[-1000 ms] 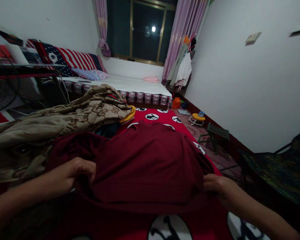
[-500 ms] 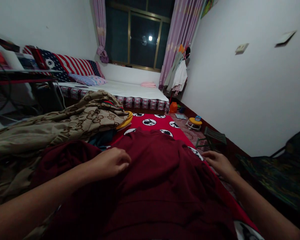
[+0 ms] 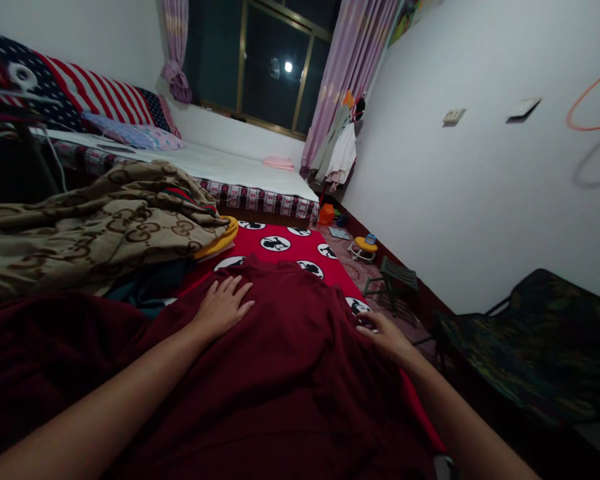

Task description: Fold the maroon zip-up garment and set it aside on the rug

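Note:
A dark red long-sleeved top [image 3: 280,373] lies spread out in front of me, with some wrinkles across it. My left hand [image 3: 223,308] rests flat on its upper left part, fingers apart. At the right edge of the garment is my right hand [image 3: 384,335], its fingers loosely extended and apart, touching or just over the cloth there. Under the top is a red sheet [image 3: 300,257] with black-and-white round prints. The sleeve on the left stretches toward a heap of clothes.
The heap at left holds a brown patterned garment [image 3: 130,220] and a yellow one [image 3: 225,237]. Beyond is a bed [image 3: 230,170] with a pillow [image 3: 135,131]. On the right are a folding stool [image 3: 397,275], a small yellow stool [image 3: 365,244] and a dark patterned chair [image 3: 530,347].
My view has turned to the right. The left hand, earlier curled, now lies flat with fingers spread on the top. My right hand has come in against the garment's right edge.

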The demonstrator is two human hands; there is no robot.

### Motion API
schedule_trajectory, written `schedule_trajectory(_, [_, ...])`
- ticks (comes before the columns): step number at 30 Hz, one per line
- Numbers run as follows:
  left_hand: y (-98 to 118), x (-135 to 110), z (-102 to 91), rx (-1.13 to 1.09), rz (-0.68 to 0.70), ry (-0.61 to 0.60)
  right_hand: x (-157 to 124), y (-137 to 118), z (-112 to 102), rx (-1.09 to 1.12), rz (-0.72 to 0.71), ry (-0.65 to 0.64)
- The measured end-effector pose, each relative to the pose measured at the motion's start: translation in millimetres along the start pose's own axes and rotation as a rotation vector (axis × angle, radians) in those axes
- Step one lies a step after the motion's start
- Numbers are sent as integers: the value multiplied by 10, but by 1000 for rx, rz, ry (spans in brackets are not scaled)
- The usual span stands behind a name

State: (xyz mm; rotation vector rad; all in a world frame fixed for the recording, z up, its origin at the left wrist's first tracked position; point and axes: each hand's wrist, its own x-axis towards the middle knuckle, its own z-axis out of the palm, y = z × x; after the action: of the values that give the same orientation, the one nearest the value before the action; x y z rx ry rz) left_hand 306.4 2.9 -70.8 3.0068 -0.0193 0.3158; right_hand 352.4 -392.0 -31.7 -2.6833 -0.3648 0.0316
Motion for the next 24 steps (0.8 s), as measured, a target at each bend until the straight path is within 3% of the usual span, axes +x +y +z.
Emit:
schedule_trajectory(3, [2,6,26,37,-1,26,-150,254,-120,-132,178,-2])
schedule_trajectory(7, [34,13,21,53,-21,36,-331,311,-112,13,144,-140])
schedule_trajectory(11, [57,-7,18,36,-26,38,-368,-64,-53,367,102,-223])
schedule_trajectory(14, [62,-15,18,-25,-23,51,-236,-474,-171,442,98,-239])
schedule_trajectory(17, [31,15,-2,-234,-52,25,-93,-979,-341,418,41,-45])
schedule_trajectory(19, [-37,52,-37,-377,-74,-14,-141,-1385,-360,357,-89,222])
schedule_trajectory(20, [-86,70,-61,-428,-77,-33,-231,-1594,-323,300,-190,305])
schedule_trajectory(21, [-144,85,-87,-466,-71,-47,-363,-1795,-259,261,-316,303])
schedule_trajectory(22, [-207,95,-116,-498,-60,-56,-525,-1974,-175,248,-479,216])
schedule_trajectory(24, [-327,96,-167,-576,-29,-60,-868,-2217,10,244,-845,-190])
